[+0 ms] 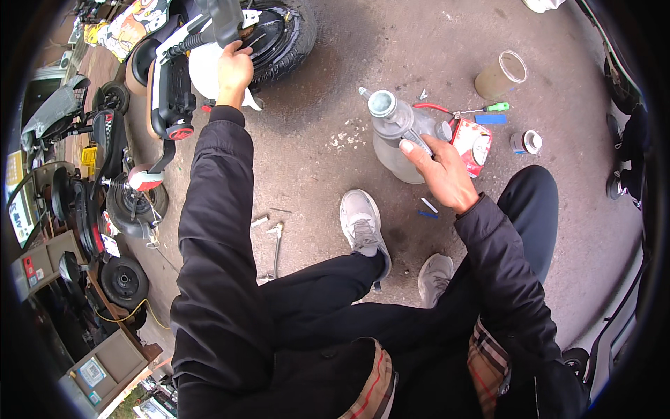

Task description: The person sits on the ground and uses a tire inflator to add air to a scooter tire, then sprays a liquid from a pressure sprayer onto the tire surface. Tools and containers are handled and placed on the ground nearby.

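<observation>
My left hand (235, 72) reaches forward to a white and black scooter. Its curled fingers grip the lower end of a dark grey plastic part (225, 26) beside the wheel (296, 40). A white panel (204, 70) lies just left of the hand. My right hand (448, 171) is closed on the handle side of a translucent plastic jug (398, 164) with a round open top and a short spout. The jug seems to stand on the ground, though its underside is hidden. A red and white box (471, 159) is close behind that hand.
On the right are a cup of murky liquid (493, 81), a green-handled screwdriver (497, 107), a blue strip (490, 119) and a small lidded jar (527, 142). A metal wrench (277, 244) lies near my left shoe. Parked scooters (105, 140) line the left.
</observation>
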A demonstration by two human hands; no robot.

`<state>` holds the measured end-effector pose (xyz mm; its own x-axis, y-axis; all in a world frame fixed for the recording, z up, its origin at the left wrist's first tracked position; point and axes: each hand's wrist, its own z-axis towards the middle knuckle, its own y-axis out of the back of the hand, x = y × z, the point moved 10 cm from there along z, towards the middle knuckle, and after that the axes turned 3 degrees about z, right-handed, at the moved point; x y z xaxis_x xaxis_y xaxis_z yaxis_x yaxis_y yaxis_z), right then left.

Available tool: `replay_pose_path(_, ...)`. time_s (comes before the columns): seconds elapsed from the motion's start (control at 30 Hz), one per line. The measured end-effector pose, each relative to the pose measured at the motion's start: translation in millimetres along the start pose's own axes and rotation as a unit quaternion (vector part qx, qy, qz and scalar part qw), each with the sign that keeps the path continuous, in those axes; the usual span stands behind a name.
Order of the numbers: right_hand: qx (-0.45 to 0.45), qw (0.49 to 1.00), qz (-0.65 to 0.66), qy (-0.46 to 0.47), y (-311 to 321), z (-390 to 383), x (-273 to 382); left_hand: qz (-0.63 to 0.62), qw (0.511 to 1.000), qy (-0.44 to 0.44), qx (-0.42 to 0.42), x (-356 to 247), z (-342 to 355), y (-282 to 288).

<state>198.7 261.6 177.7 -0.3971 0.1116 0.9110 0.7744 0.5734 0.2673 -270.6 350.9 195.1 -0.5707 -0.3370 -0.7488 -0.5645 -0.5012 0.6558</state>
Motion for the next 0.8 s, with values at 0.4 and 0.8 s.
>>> replay_pose_path(0.4,0.015,0.99,0.129,-0.049,-2,-17,-1,-0.063,0.996,0.047,-0.036,11,19,10)
replay_pose_path(0.8,-0.035,0.996,0.077,-0.035,34,1,18,-0.059,0.996,0.019,-0.062,-11,19,8)
